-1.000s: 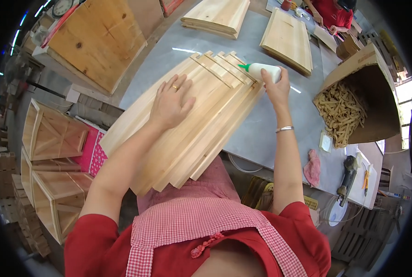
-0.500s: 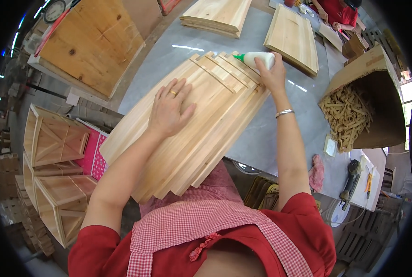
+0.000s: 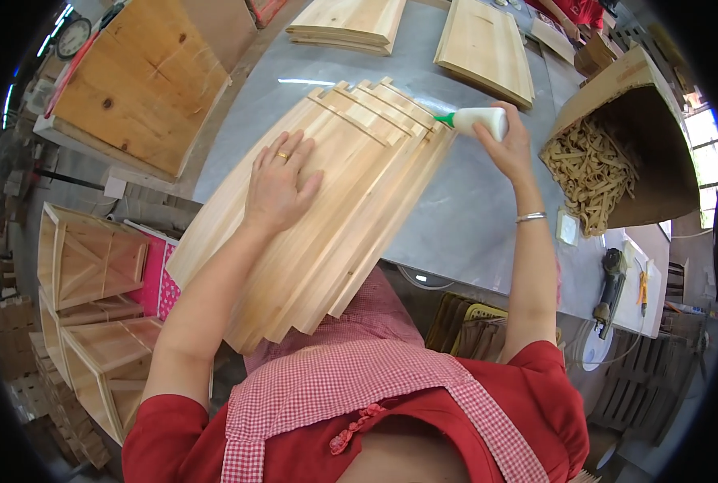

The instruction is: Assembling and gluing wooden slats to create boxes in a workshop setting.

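Note:
A stack of pale wooden panels (image 3: 314,241), staggered in steps, lies slanted over the near edge of the grey table and above my lap. Narrow wooden strips (image 3: 349,117) run across the panels near their far end. My left hand (image 3: 280,189) rests flat on the top panel, fingers spread. In my right hand (image 3: 510,145) is a white squeeze glue bottle (image 3: 475,121) with a green nozzle, tipped over sideways. Its tip points left, at the far right corner of the stack, close to the end of a strip. Whether the tip touches wood I cannot tell.
Two more panel stacks (image 3: 487,52) (image 3: 347,22) lie on the far part of the grey table (image 3: 463,217). To the right, a tilted cardboard box (image 3: 656,153) holds tan strip-like pieces (image 3: 592,169). A power tool (image 3: 611,286) lies beyond it. Wooden crates (image 3: 101,258) stand at left.
My right hand has carried the bottle rightward along the far end of the stack, toward its right corner. My left hand stays on the top panel. The whole view has shifted slightly.

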{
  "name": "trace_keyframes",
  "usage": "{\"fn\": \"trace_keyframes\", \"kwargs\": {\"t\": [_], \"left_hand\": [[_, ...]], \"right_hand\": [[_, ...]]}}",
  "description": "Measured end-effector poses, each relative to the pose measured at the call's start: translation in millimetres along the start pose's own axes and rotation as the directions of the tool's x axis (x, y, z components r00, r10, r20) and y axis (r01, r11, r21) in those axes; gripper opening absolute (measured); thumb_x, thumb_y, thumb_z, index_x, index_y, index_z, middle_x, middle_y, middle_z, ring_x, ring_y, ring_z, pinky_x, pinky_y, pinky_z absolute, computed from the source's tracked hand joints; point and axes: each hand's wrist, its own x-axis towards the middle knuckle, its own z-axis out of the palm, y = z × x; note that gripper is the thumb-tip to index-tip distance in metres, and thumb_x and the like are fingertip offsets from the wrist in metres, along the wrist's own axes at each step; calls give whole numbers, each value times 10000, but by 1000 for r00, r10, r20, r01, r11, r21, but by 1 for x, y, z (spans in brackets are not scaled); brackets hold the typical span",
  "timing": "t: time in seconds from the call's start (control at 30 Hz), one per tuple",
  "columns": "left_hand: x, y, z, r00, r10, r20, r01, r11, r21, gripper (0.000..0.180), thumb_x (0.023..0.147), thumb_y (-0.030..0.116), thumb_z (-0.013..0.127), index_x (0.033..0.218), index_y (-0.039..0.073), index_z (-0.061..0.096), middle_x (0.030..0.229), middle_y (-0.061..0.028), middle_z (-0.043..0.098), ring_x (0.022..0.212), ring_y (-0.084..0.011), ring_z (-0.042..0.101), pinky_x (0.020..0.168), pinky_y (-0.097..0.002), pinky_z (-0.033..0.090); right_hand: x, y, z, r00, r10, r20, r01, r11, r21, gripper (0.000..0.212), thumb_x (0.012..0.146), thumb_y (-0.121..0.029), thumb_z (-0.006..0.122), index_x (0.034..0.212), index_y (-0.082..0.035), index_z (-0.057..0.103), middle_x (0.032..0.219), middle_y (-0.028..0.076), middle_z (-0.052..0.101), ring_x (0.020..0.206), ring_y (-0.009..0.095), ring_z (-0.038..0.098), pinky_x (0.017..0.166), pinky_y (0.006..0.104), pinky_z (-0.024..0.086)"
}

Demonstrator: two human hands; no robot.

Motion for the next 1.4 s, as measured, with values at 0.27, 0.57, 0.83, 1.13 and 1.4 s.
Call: {"fn": "trace_keyframes", "kwargs": {"t": [0.27, 0.57, 0.83, 1.13, 1.4], "left_hand": [[-1, -2, 1, 1000, -8, 4, 8, 1000, 17, 551, 933, 368, 598, 1406, 90, 553, 1514, -135, 474, 1446, -335, 364, 1189, -505, 262], [0, 2, 2, 999, 9, -30, -9, 1000, -7, 521, 909, 299, 632, 1364, 51, 580, 1477, -151, 511, 1415, -347, 409, 1160, -478, 301], [-1, 0, 2, 999, 17, -39, -18, 1000, -9, 523, 913, 309, 628, 1362, 44, 578, 1478, -156, 508, 1414, -345, 408, 1159, -476, 301], [-2, -3, 2, 999, 21, -50, -20, 1000, 6, 521, 917, 309, 623, 1365, 48, 581, 1479, -155, 508, 1420, -341, 402, 1159, -478, 298], [-3, -1, 2, 1000, -13, -12, 12, 999, -37, 546, 920, 373, 615, 1378, 78, 577, 1509, -129, 482, 1446, -333, 369, 1185, -511, 266]], "right_hand": [[-13, -11, 6, 986, 77, -147, -66, 994, 83, 459, 786, -239, 816, 1133, -41, 591, 966, 158, 699, 883, 247, 695, 788, 362, 549], [25, -56, 110, 992, 78, -100, -55, 975, 215, 486, 781, -283, 797, 1136, -28, 583, 965, 206, 697, 888, 334, 700, 790, 400, 553], [18, -51, 63, 998, -38, -42, 41, 997, 72, 450, 793, -279, 775, 1129, -44, 591, 940, 210, 703, 873, 372, 701, 774, 422, 557], [-3, -54, 9, 1000, 1, 29, -2, 999, 33, 418, 799, -251, 793, 1098, -38, 592, 925, 161, 705, 847, 279, 704, 764, 381, 551], [8, -85, 108, 989, 79, -123, -36, 947, 319, 501, 802, -327, 816, 1130, -22, 591, 976, 180, 706, 896, 286, 701, 785, 384, 552]]}}
